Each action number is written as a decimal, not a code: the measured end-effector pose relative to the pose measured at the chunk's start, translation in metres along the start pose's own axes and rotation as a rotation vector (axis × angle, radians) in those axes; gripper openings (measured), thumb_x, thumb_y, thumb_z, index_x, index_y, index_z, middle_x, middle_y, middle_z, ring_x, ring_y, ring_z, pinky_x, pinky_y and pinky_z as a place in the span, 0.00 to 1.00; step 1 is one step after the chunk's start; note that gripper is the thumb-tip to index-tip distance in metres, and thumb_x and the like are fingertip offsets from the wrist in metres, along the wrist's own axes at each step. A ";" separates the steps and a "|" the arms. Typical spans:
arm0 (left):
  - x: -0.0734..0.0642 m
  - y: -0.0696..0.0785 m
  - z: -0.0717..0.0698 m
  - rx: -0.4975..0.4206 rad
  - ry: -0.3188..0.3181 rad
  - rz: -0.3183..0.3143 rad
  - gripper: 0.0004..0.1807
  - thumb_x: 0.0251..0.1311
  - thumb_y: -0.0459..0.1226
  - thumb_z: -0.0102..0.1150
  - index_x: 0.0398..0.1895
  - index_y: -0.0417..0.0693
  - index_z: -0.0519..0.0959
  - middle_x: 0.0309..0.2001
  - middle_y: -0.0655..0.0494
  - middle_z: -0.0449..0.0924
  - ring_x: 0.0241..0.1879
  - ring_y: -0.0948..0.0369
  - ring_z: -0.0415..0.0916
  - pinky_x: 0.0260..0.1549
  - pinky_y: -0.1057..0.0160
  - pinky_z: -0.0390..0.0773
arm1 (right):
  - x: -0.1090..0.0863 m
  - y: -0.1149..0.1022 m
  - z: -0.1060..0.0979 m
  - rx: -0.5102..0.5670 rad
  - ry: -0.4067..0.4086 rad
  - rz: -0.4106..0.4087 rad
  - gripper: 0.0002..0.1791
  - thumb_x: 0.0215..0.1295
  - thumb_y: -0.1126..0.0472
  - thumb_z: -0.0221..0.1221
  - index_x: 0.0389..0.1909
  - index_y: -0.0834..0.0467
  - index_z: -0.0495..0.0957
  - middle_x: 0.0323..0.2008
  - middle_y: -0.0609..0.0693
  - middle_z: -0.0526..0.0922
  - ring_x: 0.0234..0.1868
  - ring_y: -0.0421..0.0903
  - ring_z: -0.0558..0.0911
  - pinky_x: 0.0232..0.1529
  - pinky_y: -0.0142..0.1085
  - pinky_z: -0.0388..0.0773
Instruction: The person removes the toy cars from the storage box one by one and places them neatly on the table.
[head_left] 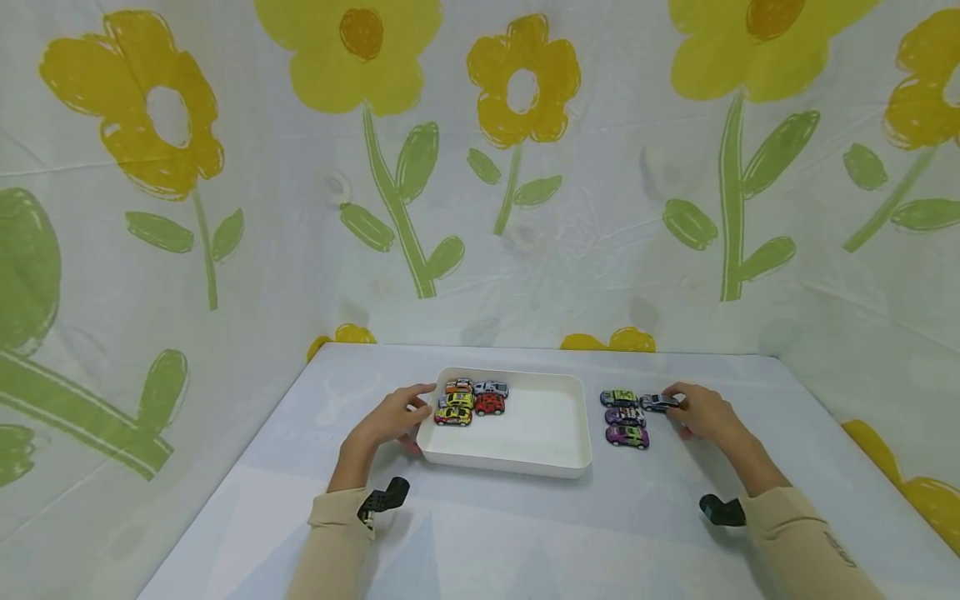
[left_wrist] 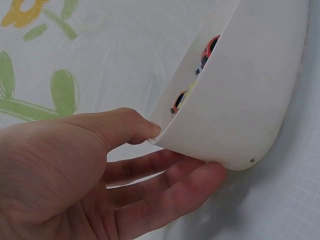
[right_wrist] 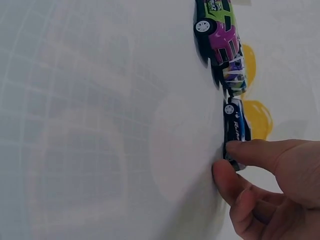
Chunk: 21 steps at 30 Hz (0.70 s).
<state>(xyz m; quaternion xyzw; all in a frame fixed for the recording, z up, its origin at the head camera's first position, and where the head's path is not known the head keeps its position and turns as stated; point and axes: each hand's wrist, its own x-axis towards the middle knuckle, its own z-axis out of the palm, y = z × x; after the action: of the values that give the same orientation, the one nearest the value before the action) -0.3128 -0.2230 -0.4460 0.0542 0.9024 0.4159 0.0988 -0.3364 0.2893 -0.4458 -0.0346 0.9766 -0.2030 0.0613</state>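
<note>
My left hand [head_left: 392, 417] holds the left end of a white tray [head_left: 536, 429]. In the left wrist view the thumb lies on the rim of the tray [left_wrist: 230, 95], while the fingers curl below its outer wall. Several toy cars sit grouped in the tray's left part, among them a red toy car [head_left: 490, 405] and a yellow-and-red one. On the table to the right, my right hand [head_left: 707, 414] pinches the end of a dark toy car [right_wrist: 236, 122] with white lettering. A purple-and-green toy car [head_left: 627, 437] and two others stand in a column beside it.
A pale table [head_left: 495, 533] carries everything, with the tray near its middle. Behind and at both sides hangs a white curtain [head_left: 600, 275] printed with yellow flowers. Each wrist wears a small dark camera mount [head_left: 386, 496].
</note>
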 end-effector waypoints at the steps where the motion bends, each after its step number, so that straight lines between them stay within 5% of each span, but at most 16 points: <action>1: 0.000 0.000 0.000 0.004 0.001 0.000 0.28 0.69 0.37 0.53 0.73 0.51 0.64 0.54 0.42 0.77 0.38 0.57 0.79 0.24 0.60 0.85 | 0.000 0.000 0.000 0.004 -0.002 -0.002 0.21 0.67 0.64 0.58 0.59 0.65 0.71 0.39 0.62 0.83 0.24 0.42 0.80 0.31 0.38 0.73; 13: 0.003 -0.004 0.000 0.025 0.007 -0.014 0.28 0.69 0.38 0.53 0.73 0.53 0.65 0.55 0.43 0.77 0.40 0.57 0.78 0.27 0.61 0.85 | -0.003 -0.005 -0.008 0.001 -0.048 0.006 0.27 0.64 0.62 0.61 0.62 0.67 0.68 0.40 0.63 0.82 0.26 0.44 0.79 0.31 0.38 0.74; 21: 0.002 -0.002 0.000 0.018 0.001 -0.008 0.29 0.69 0.38 0.53 0.73 0.52 0.64 0.55 0.42 0.77 0.39 0.57 0.79 0.25 0.61 0.85 | -0.006 -0.011 -0.016 -0.045 -0.022 -0.037 0.29 0.63 0.59 0.63 0.62 0.67 0.69 0.49 0.72 0.77 0.32 0.48 0.81 0.32 0.40 0.81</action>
<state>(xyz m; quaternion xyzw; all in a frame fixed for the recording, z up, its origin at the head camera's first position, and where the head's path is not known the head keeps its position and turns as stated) -0.3146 -0.2238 -0.4472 0.0513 0.9064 0.4073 0.0998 -0.3326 0.2861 -0.4265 -0.0561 0.9795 -0.1815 0.0676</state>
